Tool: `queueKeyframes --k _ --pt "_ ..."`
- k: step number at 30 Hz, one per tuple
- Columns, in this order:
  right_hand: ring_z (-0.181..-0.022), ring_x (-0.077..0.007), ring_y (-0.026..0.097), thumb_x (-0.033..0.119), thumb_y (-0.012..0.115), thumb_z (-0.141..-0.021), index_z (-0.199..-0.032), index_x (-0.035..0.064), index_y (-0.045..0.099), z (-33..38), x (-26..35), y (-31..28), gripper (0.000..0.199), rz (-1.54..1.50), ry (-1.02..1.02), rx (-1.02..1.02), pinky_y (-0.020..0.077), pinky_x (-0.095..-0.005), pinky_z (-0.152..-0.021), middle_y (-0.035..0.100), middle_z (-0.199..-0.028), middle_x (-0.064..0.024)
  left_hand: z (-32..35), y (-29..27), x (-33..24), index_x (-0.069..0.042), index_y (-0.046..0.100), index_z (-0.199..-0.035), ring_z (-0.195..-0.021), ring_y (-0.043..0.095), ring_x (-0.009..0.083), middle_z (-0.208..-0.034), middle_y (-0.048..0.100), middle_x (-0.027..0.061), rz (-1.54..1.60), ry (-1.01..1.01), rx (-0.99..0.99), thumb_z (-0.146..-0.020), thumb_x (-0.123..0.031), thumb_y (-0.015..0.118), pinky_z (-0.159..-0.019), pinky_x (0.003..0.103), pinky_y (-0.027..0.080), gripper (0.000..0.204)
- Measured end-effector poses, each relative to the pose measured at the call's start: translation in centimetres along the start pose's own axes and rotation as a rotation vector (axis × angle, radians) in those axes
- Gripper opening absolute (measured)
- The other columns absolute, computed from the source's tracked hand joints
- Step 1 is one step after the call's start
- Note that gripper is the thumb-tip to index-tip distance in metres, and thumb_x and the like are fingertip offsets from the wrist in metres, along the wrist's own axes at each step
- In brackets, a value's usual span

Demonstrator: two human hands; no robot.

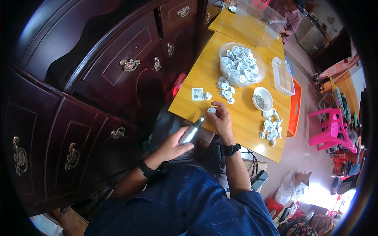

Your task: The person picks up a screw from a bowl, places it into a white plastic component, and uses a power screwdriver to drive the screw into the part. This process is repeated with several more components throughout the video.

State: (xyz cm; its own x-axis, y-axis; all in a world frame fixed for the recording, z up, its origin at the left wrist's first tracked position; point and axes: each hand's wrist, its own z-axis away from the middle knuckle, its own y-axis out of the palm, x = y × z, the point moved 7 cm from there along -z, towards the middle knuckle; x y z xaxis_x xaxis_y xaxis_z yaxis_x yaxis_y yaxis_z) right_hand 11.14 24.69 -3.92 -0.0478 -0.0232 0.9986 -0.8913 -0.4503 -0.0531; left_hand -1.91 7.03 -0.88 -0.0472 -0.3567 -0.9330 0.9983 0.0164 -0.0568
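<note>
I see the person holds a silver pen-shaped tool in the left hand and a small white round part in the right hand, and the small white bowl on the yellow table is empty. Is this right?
Not quite. In the head view the small white bowl on the yellow table is not empty: it holds a little heap of small dark grey bits. The rest stands: the left hand holds the silver pen-shaped tool, and the right hand holds a small white round part.

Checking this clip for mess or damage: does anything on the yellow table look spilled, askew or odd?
Nothing stands out. White round parts lie loose beside the clear bowl and in a cluster near the table's right edge, but none look broken. The left hand holds a silver powered tool to a part in the right hand.
</note>
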Motion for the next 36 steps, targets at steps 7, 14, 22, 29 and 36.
queueKeyframes --k 7,14,22,29,36 --pt "-0.078 -0.0028 0.058 0.001 0.068 -0.090 -0.113 0.0024 0.067 0.0 -1.0 0.1 0.022 -0.051 0.013 0.001 0.0487 -0.0195 -0.071 0.066 -0.089 0.0038 -0.4 -0.2 0.6 -0.002 0.048 -0.137 -0.087 0.065 0.0180 -0.102 0.066 0.0126 -0.035 0.085 -0.041 -0.088 -0.018 0.073 -0.079 0.033 0.053 0.058" --pt "-0.085 -0.0056 0.063 0.004 0.069 -0.092 -0.114 0.0010 0.068 0.2 -0.7 0.0 0.022 0.032 0.058 0.010 0.0504 -0.0208 -0.078 0.069 -0.096 0.0010 -0.3 -0.3 0.3 -0.003 0.048 -0.138 -0.088 0.065 0.0187 -0.102 0.066 0.0131 -0.001 0.034 -0.018 -0.088 -0.016 0.073 -0.079 0.033 0.053 0.058" --pt "-0.083 -0.0031 0.061 0.004 0.067 -0.093 -0.113 0.0009 0.069 0.3 -1.1 0.0 0.021 0.075 0.040 0.024 0.0486 -0.0184 -0.073 0.068 -0.094 0.0029 -0.5 -0.1 0.7 -0.004 0.042 -0.143 -0.060 0.055 0.0058 -0.085 0.056 0.0009 -0.014 0.163 -0.025 -0.091 -0.017 0.071 -0.054 0.022 0.048 0.061" --pt "-0.083 -0.0032 0.061 0.003 0.068 -0.092 -0.112 0.0004 0.069 0.2 -1.1 0.0 0.020 0.113 0.012 0.024 0.0491 -0.0186 -0.074 0.068 -0.094 0.0030 -0.5 0.0 0.8 -0.004 0.043 -0.143 -0.060 0.056 0.0064 -0.085 0.057 0.0015 -0.028 0.176 -0.024 -0.091 -0.016 0.071 -0.055 0.022 0.048 0.060" --pt "-0.083 -0.0035 0.061 0.003 0.068 -0.092 -0.111 0.0005 0.069 0.2 -0.9 0.1 0.019 0.162 -0.002 0.027 0.0496 -0.0189 -0.075 0.068 -0.094 0.0027 -0.4 -0.2 0.9 -0.003 0.049 -0.136 -0.095 0.065 0.0236 -0.109 0.065 0.0154 -0.023 0.078 -0.036 -0.087 -0.019 0.074 -0.084 0.035 0.053 0.058"
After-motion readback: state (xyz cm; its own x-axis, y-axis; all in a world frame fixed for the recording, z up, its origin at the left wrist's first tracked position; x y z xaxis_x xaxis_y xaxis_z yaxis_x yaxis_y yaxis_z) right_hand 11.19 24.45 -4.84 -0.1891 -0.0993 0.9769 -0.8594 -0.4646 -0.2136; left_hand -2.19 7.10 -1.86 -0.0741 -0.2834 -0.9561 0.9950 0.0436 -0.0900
